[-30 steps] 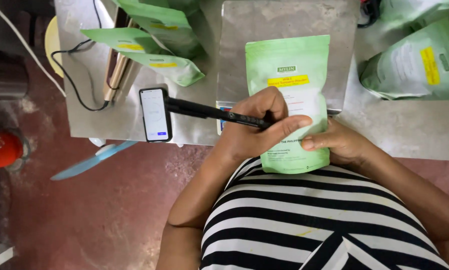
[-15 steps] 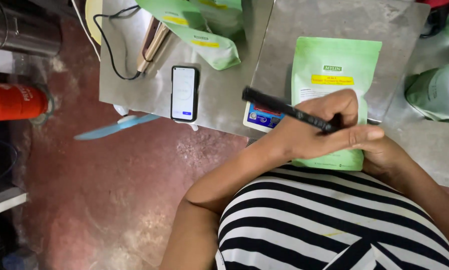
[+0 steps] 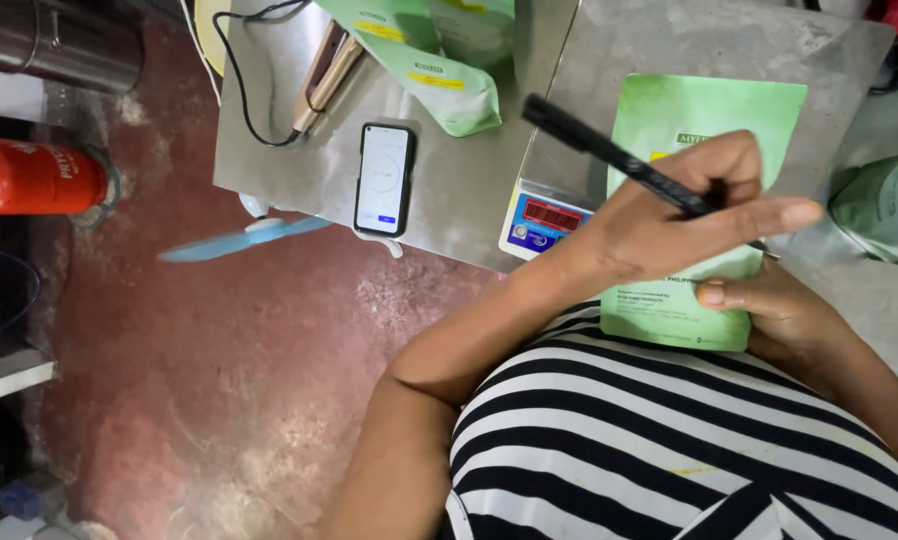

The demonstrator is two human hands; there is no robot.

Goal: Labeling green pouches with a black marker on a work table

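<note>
Left hand (image 3: 669,225) pinches black marker (image 3: 619,160) over green pouch (image 3: 704,130) | right hand (image 3: 779,315) presses pouch's lower edge, fingers curled | keep pouch flat on scale (image 3: 544,215), write steadily.

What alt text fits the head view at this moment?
The left hand holds a black marker pen over a flat green paper pouch lying on a grey digital scale; the right hand steadies the pouch's lower edge. A black smartphone lies nearby.

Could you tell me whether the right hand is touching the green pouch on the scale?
Touching. The head view shows the right hand with its thumb pressed on the green pouch.
</note>
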